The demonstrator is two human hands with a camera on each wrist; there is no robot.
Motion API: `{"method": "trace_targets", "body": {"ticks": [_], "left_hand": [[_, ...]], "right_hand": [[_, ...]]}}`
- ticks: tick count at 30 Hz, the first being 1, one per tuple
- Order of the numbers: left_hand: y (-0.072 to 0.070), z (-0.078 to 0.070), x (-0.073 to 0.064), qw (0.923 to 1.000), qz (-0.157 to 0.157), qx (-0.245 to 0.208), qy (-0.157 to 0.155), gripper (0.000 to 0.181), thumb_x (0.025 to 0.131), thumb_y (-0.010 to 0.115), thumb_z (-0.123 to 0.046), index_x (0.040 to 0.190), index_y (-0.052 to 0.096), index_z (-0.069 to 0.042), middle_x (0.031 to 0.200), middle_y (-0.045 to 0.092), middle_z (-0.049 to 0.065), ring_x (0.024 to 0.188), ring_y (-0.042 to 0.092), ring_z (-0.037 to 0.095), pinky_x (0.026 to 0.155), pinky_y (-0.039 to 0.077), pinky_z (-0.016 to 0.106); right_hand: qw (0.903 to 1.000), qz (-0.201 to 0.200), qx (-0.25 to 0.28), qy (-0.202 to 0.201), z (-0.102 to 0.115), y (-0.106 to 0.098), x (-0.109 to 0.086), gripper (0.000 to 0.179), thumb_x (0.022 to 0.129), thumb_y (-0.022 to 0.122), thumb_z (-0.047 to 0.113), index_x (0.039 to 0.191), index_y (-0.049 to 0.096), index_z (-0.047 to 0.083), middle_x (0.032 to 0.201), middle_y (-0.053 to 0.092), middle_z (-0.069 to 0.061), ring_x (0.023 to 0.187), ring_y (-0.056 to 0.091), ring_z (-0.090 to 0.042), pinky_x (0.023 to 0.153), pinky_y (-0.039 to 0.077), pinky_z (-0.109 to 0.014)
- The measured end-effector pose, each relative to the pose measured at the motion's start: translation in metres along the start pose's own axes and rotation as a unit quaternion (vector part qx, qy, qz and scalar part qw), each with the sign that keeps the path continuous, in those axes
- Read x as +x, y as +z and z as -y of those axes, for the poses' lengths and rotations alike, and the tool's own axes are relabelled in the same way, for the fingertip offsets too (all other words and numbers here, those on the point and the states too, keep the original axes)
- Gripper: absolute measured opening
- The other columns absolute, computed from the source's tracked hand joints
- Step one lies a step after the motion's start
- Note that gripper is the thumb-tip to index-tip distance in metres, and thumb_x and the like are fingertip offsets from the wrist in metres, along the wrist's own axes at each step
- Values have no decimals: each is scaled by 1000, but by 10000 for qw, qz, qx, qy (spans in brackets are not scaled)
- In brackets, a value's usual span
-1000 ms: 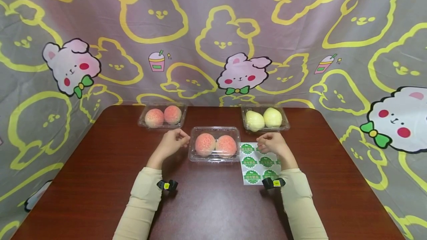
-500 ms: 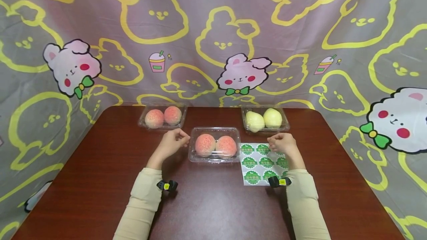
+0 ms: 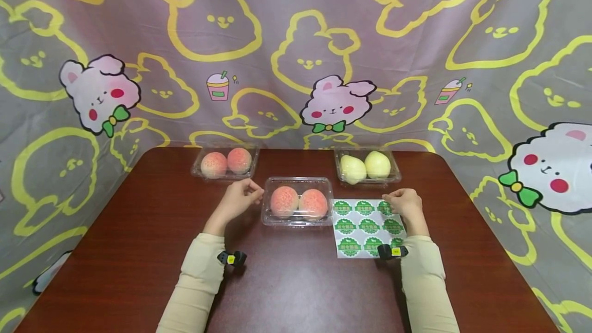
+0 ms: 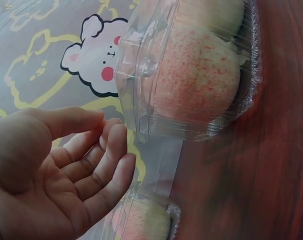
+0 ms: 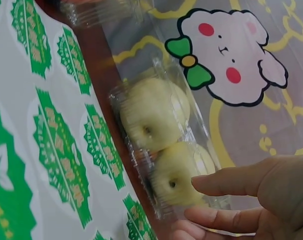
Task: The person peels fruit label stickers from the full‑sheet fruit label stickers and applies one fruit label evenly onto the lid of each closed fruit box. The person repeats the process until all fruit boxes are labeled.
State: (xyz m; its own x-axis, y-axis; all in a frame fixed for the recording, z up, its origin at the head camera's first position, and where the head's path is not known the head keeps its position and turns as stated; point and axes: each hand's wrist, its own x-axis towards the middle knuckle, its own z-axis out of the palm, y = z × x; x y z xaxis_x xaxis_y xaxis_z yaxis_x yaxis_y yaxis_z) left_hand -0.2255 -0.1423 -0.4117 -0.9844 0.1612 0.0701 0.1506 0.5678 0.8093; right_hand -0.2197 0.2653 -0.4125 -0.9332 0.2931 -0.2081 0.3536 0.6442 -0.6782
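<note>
A clear plastic clamshell box with two pink peaches stands mid-table. My left hand is at the box's left end, fingers loosely bent and thumb near the index fingertip; the left wrist view shows nothing in its grasp. To the right of the box lies a white sheet of round green stickers. My right hand hovers over the sheet's upper right corner, covering part of it. In the right wrist view its thumb and index finger are apart, with nothing between them.
Another clear box with two peaches stands at the back left. At the back right is a box holding two pale yellow pears. A patterned curtain hangs close behind the brown table.
My right hand has moved right across the sticker sheet to its upper right corner, uncovering more of the stickers. My left hand and the boxes have stayed put.
</note>
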Motion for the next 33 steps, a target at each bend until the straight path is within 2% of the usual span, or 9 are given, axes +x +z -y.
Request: {"method": "trace_targets", "body": {"ticks": [6, 9, 13, 17, 23, 26, 28, 31, 33], "left_hand": [[-1, 1, 0, 10000, -33, 2, 56, 16, 93, 62, -14, 96, 65, 2, 86, 71, 20, 81, 69, 31, 66, 52, 25], [-1, 2, 0, 10000, -63, 4, 67, 16, 93, 62, -14, 96, 65, 2, 86, 71, 20, 81, 70, 30, 67, 54, 28], [-1, 3, 0, 10000, -60, 1, 51, 16, 93, 62, -14, 96, 65, 1, 86, 71, 19, 80, 69, 29, 67, 54, 28], [-1, 4, 0, 10000, -22, -13, 50, 16, 93, 62, -15, 97, 65, 1, 87, 71, 19, 79, 69, 27, 66, 52, 26], [-3, 4, 0, 10000, -57, 5, 62, 16, 93, 61, -15, 96, 65, 1, 87, 72, 19, 79, 70, 25, 68, 54, 28], [-4, 4, 0, 9999, -100, 28, 65, 16, 93, 62, -14, 96, 65, 1, 87, 72, 19, 79, 70, 24, 68, 54, 28], [-4, 4, 0, 9999, -97, 42, 71, 16, 93, 62, -14, 96, 65, 1, 87, 72, 20, 79, 70, 24, 67, 54, 27], [-4, 4, 0, 9999, -81, 34, 80, 16, 93, 62, -14, 97, 65, 1, 87, 72, 20, 79, 70, 25, 67, 53, 26], [-4, 4, 0, 9999, -85, 19, 96, 16, 93, 62, -14, 97, 65, 1, 87, 72, 20, 79, 70, 26, 67, 53, 27]], "right_hand": [[9991, -278, -307, 109, -8, 0, 5, 37, 90, 64, 27, 100, 69, -7, 101, 65, -23, 94, 54, -35, 70, 47, -38], [9982, -386, -436, 138, -12, 0, 6, 36, 88, 65, 27, 96, 69, -7, 100, 66, -24, 97, 54, -38, 73, 46, -41], [9972, -370, -625, 171, -16, -1, 6, 33, 86, 67, 27, 87, 69, -6, 80, 66, -15, 83, 55, -31, 64, 43, -35], [9967, -151, -767, 195, -19, -3, 6, 31, 85, 68, 27, 72, 66, -1, 58, 54, 1, 69, 49, -20, 55, 38, -28], [9960, 1, -839, 298, -21, 1, 10, 37, 81, 73, 28, 56, 52, 9, 53, 39, 4, 67, 43, -18, 56, 35, -29], [9954, 121, -856, 407, -22, 3, 12, 36, 78, 76, 30, 66, 53, 5, 61, 41, -1, 70, 43, -20, 59, 38, -30], [9949, 215, -863, 466, -22, 4, 12, 39, 77, 77, 31, 80, 58, -3, 71, 48, -8, 73, 47, -23, 61, 43, -31], [9938, 288, -968, 465, -21, 5, 11, 59, 76, 78, 32, 107, 57, -14, 90, 57, -21, 79, 53, -28, 65, 48, -34], [9931, 284, -1027, 491, -21, 6, 12, 66, 76, 78, 32, 114, 54, -17, 96, 58, -25, 81, 53, -29, 66, 49, -35]]}}
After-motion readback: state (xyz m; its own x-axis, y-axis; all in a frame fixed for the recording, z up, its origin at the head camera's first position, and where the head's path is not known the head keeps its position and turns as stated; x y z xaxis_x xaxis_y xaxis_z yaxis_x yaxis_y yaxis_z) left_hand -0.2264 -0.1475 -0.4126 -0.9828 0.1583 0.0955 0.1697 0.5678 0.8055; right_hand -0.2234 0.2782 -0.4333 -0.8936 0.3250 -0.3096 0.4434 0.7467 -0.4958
